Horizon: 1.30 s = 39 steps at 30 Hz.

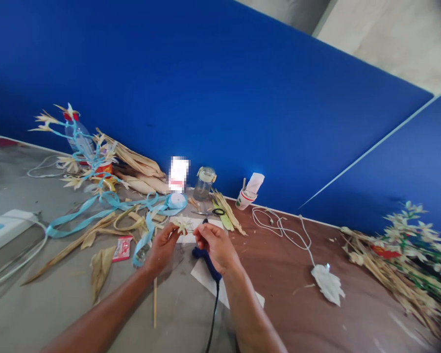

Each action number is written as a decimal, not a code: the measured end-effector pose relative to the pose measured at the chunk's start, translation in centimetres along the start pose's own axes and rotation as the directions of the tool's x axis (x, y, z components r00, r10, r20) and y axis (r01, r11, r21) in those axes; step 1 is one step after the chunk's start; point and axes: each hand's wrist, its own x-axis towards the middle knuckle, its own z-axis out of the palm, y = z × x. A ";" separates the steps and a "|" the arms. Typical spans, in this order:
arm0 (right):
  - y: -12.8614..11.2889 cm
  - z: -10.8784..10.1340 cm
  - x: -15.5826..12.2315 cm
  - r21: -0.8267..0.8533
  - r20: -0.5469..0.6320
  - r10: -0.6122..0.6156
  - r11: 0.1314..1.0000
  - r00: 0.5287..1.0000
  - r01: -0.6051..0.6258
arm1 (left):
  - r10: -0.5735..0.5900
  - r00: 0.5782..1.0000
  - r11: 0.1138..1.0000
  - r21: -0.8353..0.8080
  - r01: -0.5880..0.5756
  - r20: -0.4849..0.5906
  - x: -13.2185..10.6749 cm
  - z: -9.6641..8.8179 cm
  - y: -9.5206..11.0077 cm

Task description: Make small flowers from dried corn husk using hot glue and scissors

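My left hand [162, 250] pinches a small pale husk flower [183, 224] between thumb and fingertips, petals facing up. My right hand [213, 243] is close beside it on the right, thumb and fingers pressed together; what they hold, perhaps something thin, is too small to make out. Under the right hand lies a dark blue tool with a handle [210, 265], probably a glue gun, its black cord [213, 314] running toward me. White paper [199, 275] shows beneath the tool. Scissors with black handles [218, 212] lie just beyond the hands.
Light blue ribbon [73, 215], dried husks [132, 157] and a ribbon-wrapped flower branch [95, 166] spread over the left side. At the back stand a lidded jar [205, 184] and a paper cup [245, 200]. A white cable [290, 235] and white flowers [419, 240] lie right.
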 end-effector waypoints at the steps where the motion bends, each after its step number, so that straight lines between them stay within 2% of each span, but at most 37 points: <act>1: -0.1 0.2 -0.2 0.017 0.015 0.030 0.999 0.999 -0.030 | 0.035 0.999 0.999 0.009 -0.035 -0.010 0.0 -0.1 -0.2; 5: 0.1 0.6 -0.3 0.025 0.001 0.063 0.998 0.998 -0.063 | 0.156 0.987 0.985 0.081 -0.153 -0.030 -0.2 -0.2 -0.8; 10: 0.4 0.8 0.0 -0.045 -0.044 0.020 0.999 0.999 -0.022 | 0.204 0.978 0.974 0.111 -0.199 -0.035 -0.2 -0.2 -1.1; 14: 0.5 0.9 0.0 -0.027 -0.051 0.018 0.999 0.999 -0.020 | 0.174 0.985 0.981 0.092 -0.172 -0.013 -0.3 -0.1 -1.2; 23: 1.2 1.1 0.4 0.047 -0.007 0.092 0.995 0.996 -0.092 | 0.010 0.999 1.000 0.017 -0.010 -0.031 -0.5 0.1 -0.9; 39: 2.3 1.5 0.9 -0.039 -0.033 0.081 0.996 0.996 -0.082 | -0.048 0.998 0.999 -0.004 0.048 -0.043 -0.5 0.4 0.2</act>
